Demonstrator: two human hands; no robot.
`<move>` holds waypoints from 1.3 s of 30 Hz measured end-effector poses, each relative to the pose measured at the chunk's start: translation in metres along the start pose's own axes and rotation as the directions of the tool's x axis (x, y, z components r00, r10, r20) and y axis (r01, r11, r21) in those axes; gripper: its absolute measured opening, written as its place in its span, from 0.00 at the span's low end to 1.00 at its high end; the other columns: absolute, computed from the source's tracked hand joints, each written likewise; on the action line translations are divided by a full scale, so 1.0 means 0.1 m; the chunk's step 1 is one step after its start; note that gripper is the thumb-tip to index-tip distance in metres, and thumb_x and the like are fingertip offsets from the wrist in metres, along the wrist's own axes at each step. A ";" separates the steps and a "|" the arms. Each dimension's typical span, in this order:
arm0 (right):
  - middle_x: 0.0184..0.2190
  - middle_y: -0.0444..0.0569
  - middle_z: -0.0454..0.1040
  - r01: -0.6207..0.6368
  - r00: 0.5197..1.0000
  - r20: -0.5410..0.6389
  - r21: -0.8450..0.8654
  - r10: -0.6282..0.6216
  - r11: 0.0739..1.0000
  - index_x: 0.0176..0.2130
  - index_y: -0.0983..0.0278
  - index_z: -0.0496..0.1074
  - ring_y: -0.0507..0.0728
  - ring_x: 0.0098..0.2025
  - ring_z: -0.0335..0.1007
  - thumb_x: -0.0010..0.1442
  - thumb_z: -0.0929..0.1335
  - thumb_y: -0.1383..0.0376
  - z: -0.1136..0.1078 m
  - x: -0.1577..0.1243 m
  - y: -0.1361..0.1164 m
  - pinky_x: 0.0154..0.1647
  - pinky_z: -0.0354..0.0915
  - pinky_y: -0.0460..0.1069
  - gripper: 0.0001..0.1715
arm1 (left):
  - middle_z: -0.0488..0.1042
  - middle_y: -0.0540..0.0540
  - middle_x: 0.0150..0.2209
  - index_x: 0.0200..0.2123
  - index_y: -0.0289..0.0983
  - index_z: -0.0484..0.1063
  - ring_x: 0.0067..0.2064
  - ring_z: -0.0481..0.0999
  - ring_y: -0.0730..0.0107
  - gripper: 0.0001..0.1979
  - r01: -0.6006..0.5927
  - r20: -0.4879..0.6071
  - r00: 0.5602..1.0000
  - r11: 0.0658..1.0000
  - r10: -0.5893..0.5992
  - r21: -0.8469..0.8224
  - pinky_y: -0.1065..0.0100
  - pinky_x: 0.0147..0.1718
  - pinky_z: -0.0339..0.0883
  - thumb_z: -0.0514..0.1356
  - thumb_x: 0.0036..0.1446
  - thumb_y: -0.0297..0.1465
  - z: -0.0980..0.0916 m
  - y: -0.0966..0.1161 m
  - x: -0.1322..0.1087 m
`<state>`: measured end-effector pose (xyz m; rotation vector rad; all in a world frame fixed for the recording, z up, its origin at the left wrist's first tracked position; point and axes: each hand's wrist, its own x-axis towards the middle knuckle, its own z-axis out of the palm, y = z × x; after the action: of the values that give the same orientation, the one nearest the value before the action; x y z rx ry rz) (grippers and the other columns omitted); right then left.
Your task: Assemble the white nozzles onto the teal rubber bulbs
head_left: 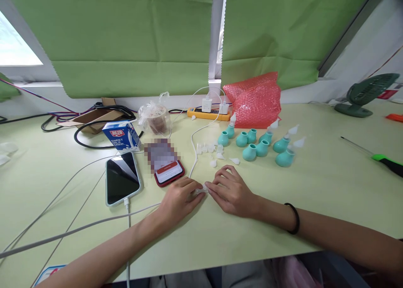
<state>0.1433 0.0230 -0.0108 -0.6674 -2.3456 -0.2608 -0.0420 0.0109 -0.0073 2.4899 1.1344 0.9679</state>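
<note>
Both hands, left hand (180, 198) and right hand (231, 191), pinch one small clear tip (201, 190) between their fingertips.

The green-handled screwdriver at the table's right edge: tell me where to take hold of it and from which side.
Grip the screwdriver by its thick green and black handle, coming from above on the right. It lies flat on the table, thin metal shaft pointing left, with bare surface around the handle.
</note>
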 end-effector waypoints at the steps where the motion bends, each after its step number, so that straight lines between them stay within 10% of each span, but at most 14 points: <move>1: 0.23 0.47 0.69 -0.006 1.000 0.007 0.002 0.006 1.000 0.37 0.68 0.69 0.55 0.32 0.62 0.54 0.62 0.70 0.00 0.00 0.00 0.38 0.55 0.54 0.09 | 0.72 0.45 0.26 0.31 0.33 0.71 0.28 0.70 0.71 0.07 0.005 0.000 1.000 1.000 -0.005 0.003 0.71 0.28 0.65 0.55 0.52 0.29 0.00 0.01 0.00; 25: 0.20 0.44 0.68 -0.163 0.986 -0.010 0.152 0.167 0.975 0.28 0.66 0.70 0.51 0.27 0.61 0.54 0.63 0.68 0.06 0.04 0.03 0.36 0.53 0.51 0.07 | 0.70 0.47 0.25 0.34 0.34 0.69 0.27 0.69 0.72 0.07 -0.010 0.014 1.000 0.996 0.009 0.093 0.73 0.27 0.64 0.54 0.53 0.29 -0.03 0.06 0.01; 39: 0.20 0.42 0.67 -0.047 0.992 -0.111 0.169 0.066 0.984 0.30 0.63 0.69 0.49 0.26 0.60 0.52 0.65 0.70 0.03 0.01 0.03 0.41 0.54 0.54 0.03 | 0.71 0.47 0.25 0.35 0.34 0.68 0.28 0.70 0.72 0.07 -0.020 0.010 1.000 0.995 0.020 0.100 0.72 0.27 0.64 0.53 0.53 0.29 -0.01 0.04 0.00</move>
<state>0.1421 0.0270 -0.0122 -0.6197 -2.2051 -0.0744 -0.0404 0.0081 -0.0047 2.5864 1.1854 0.9253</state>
